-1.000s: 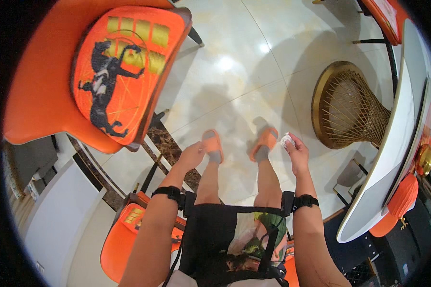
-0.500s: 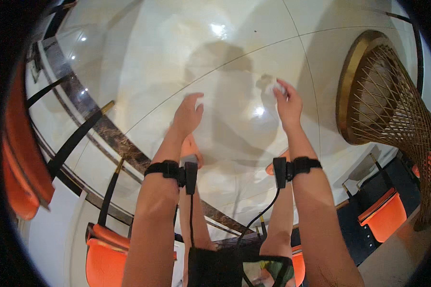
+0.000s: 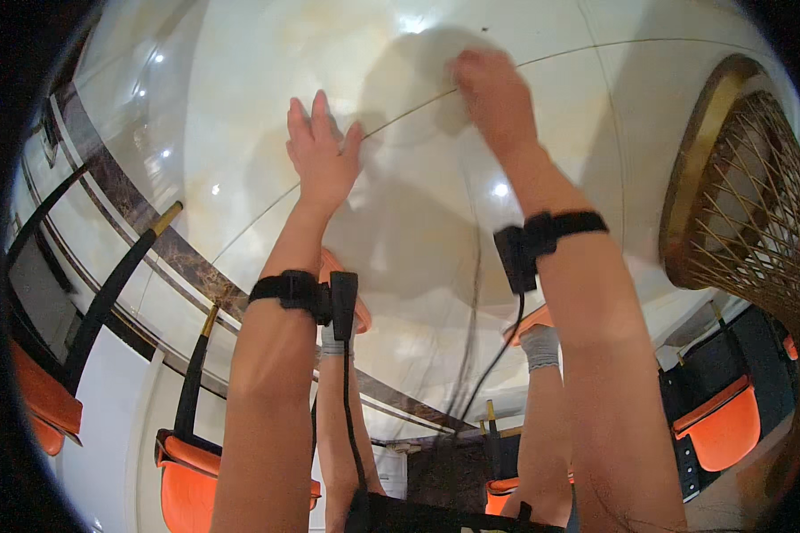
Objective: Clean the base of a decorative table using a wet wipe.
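Observation:
My left hand (image 3: 323, 160) is stretched out over the glossy cream tiled floor (image 3: 409, 231), its fingers spread and holding nothing. I cannot tell whether its fingertips touch the tiles. Further forward and to the right, my right hand (image 3: 496, 96) is closed, knuckles up, low over the floor beside a tile joint. Its fingertips are slightly smeared and turned away, so whatever they hold is hidden. Each forearm wears a black strap (image 3: 567, 229) with a small black box (image 3: 344, 302) and a cable.
At right stands a gold-rimmed lattice pedestal (image 3: 684, 169). Orange chairs (image 3: 724, 426) with black legs (image 3: 111, 298) stand at both sides. A dark marble border (image 3: 138, 200) curves along the left. My feet in orange footwear (image 3: 533, 322) stand below my hands.
Both hands have moved forward, the right also leftward. The left fingers have spread. The white crumpled piece seen in my right fingers no longer shows. My stance is wider and the view has shifted.

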Tool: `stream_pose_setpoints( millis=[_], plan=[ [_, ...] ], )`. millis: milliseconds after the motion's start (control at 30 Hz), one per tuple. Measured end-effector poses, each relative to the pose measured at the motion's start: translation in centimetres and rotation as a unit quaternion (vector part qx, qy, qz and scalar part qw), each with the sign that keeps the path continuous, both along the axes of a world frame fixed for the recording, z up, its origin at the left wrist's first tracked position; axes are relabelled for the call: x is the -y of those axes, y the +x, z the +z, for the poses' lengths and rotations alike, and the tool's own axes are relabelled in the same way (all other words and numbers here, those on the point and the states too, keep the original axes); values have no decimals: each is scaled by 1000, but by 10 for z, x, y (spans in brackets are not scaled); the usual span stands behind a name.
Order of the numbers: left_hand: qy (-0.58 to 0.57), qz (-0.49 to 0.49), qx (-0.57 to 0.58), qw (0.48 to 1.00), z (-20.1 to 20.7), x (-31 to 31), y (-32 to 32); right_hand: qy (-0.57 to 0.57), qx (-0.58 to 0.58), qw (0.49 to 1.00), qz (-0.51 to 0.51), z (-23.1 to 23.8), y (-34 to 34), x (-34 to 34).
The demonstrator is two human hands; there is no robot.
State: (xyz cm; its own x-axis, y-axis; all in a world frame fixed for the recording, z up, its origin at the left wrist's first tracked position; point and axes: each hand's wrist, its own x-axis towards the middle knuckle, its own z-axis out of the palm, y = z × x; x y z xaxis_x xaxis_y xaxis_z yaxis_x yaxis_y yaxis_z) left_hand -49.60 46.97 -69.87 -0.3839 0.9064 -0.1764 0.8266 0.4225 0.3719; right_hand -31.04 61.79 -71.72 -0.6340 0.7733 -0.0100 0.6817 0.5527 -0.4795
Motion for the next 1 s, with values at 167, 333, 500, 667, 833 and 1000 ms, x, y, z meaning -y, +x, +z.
stream_pose_setpoints(
  millis=[167, 333, 500, 667, 833, 1000],
  plan=[
    [-100, 42, 76, 991, 4, -5, 6, -25, -33, 997, -60, 6, 70, 27],
    [-115, 32, 61, 991, 7, -7, 13, -36, -68, 917, -391, 8, 87, -47],
    [-106, 27, 55, 992, 12, -8, 10, 51, -15, 972, -229, 1, 10, -49],
    [-119, 32, 70, 990, 8, -9, 7, -5, -57, 992, -116, 2, -17, -16],
    [-145, 26, 68, 987, -5, -6, 14, 93, 21, 987, -127, -5, 16, -74],
    [-255, 44, 48, 965, -12, -12, 5, 29, 4, 996, -82, 10, 5, -56]
  ],
)
